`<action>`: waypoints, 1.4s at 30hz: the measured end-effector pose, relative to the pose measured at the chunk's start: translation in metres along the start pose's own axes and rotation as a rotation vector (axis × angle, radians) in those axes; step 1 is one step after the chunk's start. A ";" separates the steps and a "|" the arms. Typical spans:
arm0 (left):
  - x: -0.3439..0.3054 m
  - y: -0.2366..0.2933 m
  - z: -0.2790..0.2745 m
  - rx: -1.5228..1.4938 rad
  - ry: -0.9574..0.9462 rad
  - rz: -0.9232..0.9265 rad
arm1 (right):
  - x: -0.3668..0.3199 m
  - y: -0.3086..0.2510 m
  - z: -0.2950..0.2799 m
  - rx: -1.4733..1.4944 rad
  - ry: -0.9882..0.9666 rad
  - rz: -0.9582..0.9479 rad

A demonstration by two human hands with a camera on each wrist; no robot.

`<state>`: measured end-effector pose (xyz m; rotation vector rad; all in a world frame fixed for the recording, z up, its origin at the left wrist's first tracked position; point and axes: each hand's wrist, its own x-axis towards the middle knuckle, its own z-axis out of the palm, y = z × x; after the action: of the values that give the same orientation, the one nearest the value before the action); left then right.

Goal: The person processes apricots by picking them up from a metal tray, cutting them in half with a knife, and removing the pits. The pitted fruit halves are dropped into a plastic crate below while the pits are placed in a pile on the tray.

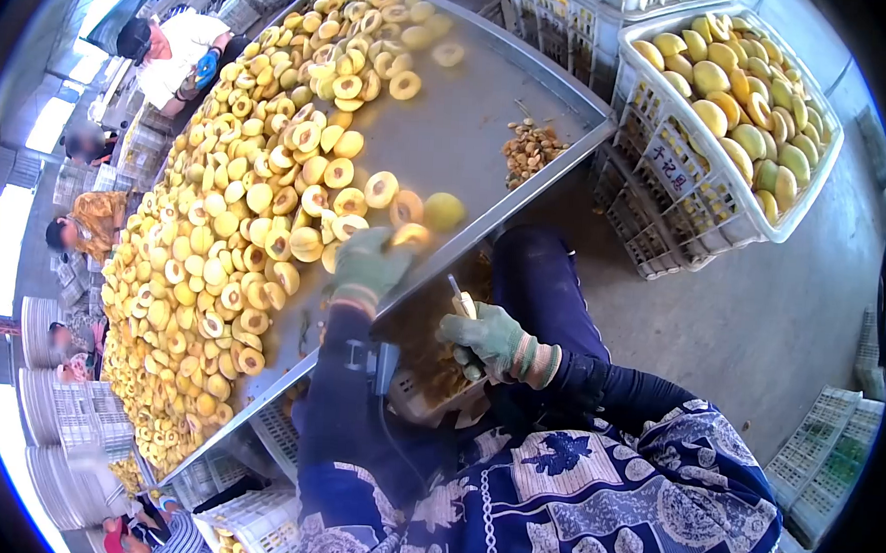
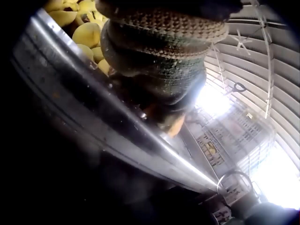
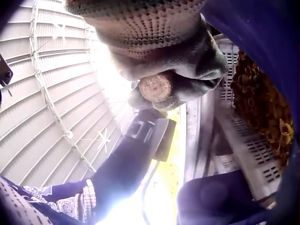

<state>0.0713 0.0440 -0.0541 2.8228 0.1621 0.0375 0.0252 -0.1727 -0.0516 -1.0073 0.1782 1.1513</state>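
Observation:
My gloved left hand (image 1: pixel 371 265) reaches over the near rim of the metal table (image 1: pixel 472 98). Its fingers hold a peach half (image 1: pixel 410 237), whose orange edge also shows below the glove in the left wrist view. A blurred whole-looking yellow peach (image 1: pixel 444 212) lies just past the fingertips, beside further cut halves (image 1: pixel 380 189). In front of my body, my gloved right hand (image 1: pixel 490 341) grips a wooden-handled pitting tool (image 1: pixel 465 304), its narrow metal tip pointing up. The round butt of its handle (image 3: pixel 156 88) pokes out of the fist in the right wrist view.
A large heap of peach halves (image 1: pixel 206 214) covers the table's left side. Pits (image 1: pixel 533 153) lie near its right corner. A white crate (image 1: pixel 669 168) of peaches stands to the right. Below the rim sits a basket of brown scraps (image 3: pixel 262 103). Several people work at the far left.

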 end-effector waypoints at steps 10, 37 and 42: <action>-0.086 0.012 -0.014 -1.032 0.128 -0.338 | 0.009 -0.016 0.021 -0.309 0.111 -0.660; -0.149 0.066 0.000 -1.732 0.747 -0.244 | -0.015 0.029 0.055 -1.135 -0.023 -0.616; -0.160 0.071 -0.012 -1.840 0.788 -0.346 | -0.018 0.038 0.064 -1.035 -0.046 -0.584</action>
<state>-0.0807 -0.0379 -0.0224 0.8220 0.4550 0.7500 -0.0369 -0.1355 -0.0258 -1.7710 -0.7867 0.6789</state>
